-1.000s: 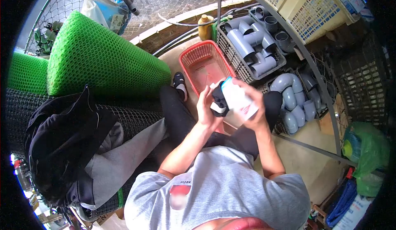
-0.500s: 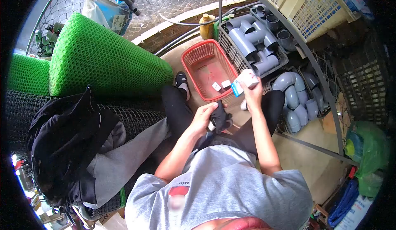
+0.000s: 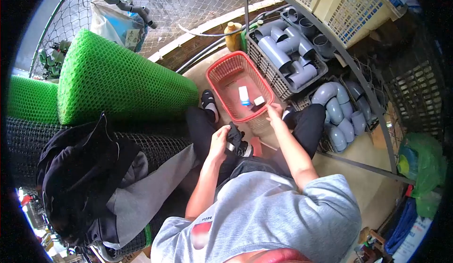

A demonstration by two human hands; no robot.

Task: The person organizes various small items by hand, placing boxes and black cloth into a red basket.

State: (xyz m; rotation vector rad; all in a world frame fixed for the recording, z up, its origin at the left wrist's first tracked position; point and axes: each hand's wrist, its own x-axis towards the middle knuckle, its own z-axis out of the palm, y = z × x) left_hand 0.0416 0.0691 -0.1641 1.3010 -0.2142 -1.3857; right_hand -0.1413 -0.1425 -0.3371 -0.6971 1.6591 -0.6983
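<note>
Clasping a black bundle (image 3: 234, 133), my left hand (image 3: 218, 143) holds it short of the red basket (image 3: 229, 80) in the head view, perhaps so it does not block the opening. My right hand (image 3: 275, 114) is at the basket's near-right corner; I cannot tell whether it grasps anything. A white-and-blue box (image 3: 244, 95) and a small white box (image 3: 259, 100) lie inside, seemingly put there so the walls contain them. Around the pale floor (image 3: 363, 187) I see grey pipe fittings (image 3: 274, 51), a green mesh roll (image 3: 125, 81) and wire fencing (image 3: 177, 3).

Red basket (image 3: 230, 65), black bundle (image 3: 234, 134), green mesh (image 3: 125, 76)
</note>
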